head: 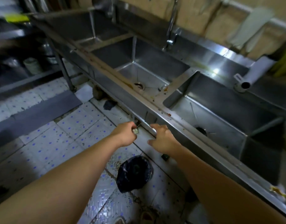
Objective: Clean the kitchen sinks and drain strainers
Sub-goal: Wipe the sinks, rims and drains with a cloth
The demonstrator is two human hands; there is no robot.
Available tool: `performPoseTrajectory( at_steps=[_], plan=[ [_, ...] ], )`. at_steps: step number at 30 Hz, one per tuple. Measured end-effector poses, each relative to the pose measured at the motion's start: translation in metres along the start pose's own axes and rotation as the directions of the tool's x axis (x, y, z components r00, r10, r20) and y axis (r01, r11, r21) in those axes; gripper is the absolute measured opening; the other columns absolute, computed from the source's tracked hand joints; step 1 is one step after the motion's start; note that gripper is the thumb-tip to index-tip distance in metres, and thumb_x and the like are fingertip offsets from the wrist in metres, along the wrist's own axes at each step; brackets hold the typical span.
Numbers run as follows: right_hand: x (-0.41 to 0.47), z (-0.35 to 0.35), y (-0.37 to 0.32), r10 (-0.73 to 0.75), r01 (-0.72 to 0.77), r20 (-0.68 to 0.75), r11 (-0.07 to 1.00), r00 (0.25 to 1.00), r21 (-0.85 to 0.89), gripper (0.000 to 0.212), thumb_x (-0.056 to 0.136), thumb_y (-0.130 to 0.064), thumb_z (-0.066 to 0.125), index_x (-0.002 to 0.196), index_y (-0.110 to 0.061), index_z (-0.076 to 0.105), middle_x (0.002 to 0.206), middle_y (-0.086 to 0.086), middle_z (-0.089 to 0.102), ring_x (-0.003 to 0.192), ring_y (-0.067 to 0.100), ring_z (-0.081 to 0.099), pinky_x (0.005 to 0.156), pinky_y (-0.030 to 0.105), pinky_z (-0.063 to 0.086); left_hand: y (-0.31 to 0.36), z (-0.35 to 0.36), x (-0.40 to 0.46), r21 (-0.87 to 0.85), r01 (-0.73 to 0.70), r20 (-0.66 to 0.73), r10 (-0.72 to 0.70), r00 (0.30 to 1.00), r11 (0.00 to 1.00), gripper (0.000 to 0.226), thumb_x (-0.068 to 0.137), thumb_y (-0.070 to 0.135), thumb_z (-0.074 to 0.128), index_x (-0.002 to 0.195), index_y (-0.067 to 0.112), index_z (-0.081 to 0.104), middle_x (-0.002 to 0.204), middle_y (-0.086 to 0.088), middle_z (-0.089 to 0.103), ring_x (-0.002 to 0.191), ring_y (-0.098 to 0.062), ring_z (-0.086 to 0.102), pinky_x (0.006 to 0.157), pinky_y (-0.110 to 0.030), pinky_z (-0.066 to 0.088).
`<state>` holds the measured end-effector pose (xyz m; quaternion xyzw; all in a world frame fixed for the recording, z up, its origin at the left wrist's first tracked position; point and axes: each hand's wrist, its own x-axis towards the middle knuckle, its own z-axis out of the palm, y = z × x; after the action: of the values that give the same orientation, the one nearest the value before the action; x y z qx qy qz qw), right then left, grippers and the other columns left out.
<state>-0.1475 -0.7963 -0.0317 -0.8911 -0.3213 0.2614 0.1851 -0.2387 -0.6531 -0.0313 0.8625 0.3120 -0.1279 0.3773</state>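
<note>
A long steel unit holds three sinks: a far basin [84, 28], a middle basin [155, 65] and a near basin [232, 113]. The middle basin's drain strainer [140, 85] shows brown residue around it. A dark drain [201, 130] sits in the near basin. Brown food stains dot the front rim [139, 94]. My left hand [125, 134] is below the rim, over the floor, and pinches a small pale scrap [135, 130]. My right hand [161, 139] is beside it with loose fingers touching the lower lip of the sink front.
A black bin bag [134, 173] stands on the tiled floor under my arms. A tall faucet [171, 21] rises behind the middle basin. A white roll [255, 70] lies on the back ledge. Shelving with pots [32, 65] is at the left.
</note>
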Motion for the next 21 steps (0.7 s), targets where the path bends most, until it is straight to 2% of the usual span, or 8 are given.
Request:
performPoseTrajectory(
  at_steps=[3,6,9,11,13,16,18,21],
  plan=[
    [-0.012,-0.033,0.012,0.042,-0.041,-0.097,0.999,0.994,0.016,0.068,0.083,-0.025,0.069,0.143,-0.021,0.038,0.138,0.011,0.04,0.124,0.027,0.046,0.101,0.03,0.039,0.03,-0.003,0.003,0.046,-0.063,-0.014,0.064,0.998,0.997,0.041,0.091,0.016,0.055,0.132,0.02,0.05,0.122,-0.007,0.061,0.103,-0.026,0.06,0.08,-0.029,0.049],
    [-0.02,-0.06,0.035,0.111,-0.107,-0.146,0.994,0.983,0.032,0.069,0.084,-0.028,0.068,0.144,-0.022,0.035,0.139,0.01,0.037,0.123,0.028,0.046,0.099,0.031,0.04,0.06,0.0,0.009,0.081,-0.112,-0.014,0.113,0.993,0.99,0.042,0.091,0.019,0.056,0.133,0.023,0.049,0.126,-0.005,0.059,0.106,-0.025,0.059,0.082,-0.028,0.048],
    [-0.025,-0.083,0.067,0.171,-0.166,-0.156,0.985,0.973,0.041,0.066,0.086,-0.026,0.067,0.144,-0.023,0.035,0.138,0.011,0.035,0.112,0.026,0.051,0.087,0.024,0.04,0.088,0.009,0.018,0.094,-0.158,0.012,0.158,0.987,0.983,0.042,0.09,0.021,0.06,0.131,0.024,0.049,0.127,-0.001,0.059,0.109,-0.021,0.057,0.085,-0.03,0.047],
    [-0.025,-0.096,0.09,0.208,-0.201,-0.168,0.978,0.964,0.061,0.063,0.087,-0.022,0.064,0.143,-0.023,0.036,0.137,0.013,0.034,0.112,0.028,0.053,0.085,0.023,0.04,0.108,0.018,0.028,0.098,-0.177,0.028,0.175,0.984,0.979,0.04,0.091,0.021,0.06,0.129,0.026,0.05,0.123,0.001,0.06,0.107,-0.019,0.058,0.081,-0.028,0.045],
    [-0.024,-0.108,0.117,0.255,-0.241,-0.176,0.966,0.951,0.096,0.056,0.088,-0.017,0.059,0.141,-0.021,0.04,0.136,0.013,0.035,0.111,0.03,0.054,0.087,0.027,0.045,0.129,0.028,0.043,0.11,-0.194,0.04,0.191,0.981,0.975,0.038,0.091,0.02,0.058,0.128,0.025,0.05,0.119,0.0,0.062,0.105,-0.019,0.059,0.085,-0.029,0.047],
    [-0.015,-0.126,0.164,0.319,-0.308,-0.198,0.948,0.927,0.083,0.041,0.09,-0.01,0.051,0.131,-0.014,0.049,0.13,0.017,0.041,0.104,0.033,0.058,0.081,0.029,0.047,0.164,0.049,0.07,0.097,-0.213,0.061,0.208,0.976,0.972,0.041,0.09,0.017,0.06,0.13,0.021,0.049,0.114,0.001,0.063,0.102,-0.017,0.059,0.089,-0.029,0.046],
    [-0.008,-0.135,0.195,0.363,-0.355,-0.187,0.932,0.913,0.076,0.039,0.09,-0.01,0.05,0.129,-0.011,0.05,0.13,0.018,0.044,0.106,0.033,0.057,0.085,0.03,0.046,0.185,0.064,0.088,0.105,-0.22,0.07,0.214,0.974,0.97,0.04,0.089,0.018,0.062,0.128,0.021,0.051,0.109,0.004,0.064,0.098,-0.014,0.058,0.084,-0.025,0.044],
    [0.003,-0.145,0.248,0.464,-0.457,-0.145,0.886,0.874,0.085,0.042,0.09,-0.011,0.051,0.131,-0.01,0.048,0.132,0.017,0.045,0.117,0.033,0.049,0.093,0.035,0.042,0.216,0.092,0.12,0.142,-0.222,0.085,0.212,0.974,0.965,0.038,0.088,0.021,0.062,0.126,0.024,0.054,0.109,0.007,0.064,0.102,-0.012,0.058,0.089,-0.023,0.042]
  ],
)
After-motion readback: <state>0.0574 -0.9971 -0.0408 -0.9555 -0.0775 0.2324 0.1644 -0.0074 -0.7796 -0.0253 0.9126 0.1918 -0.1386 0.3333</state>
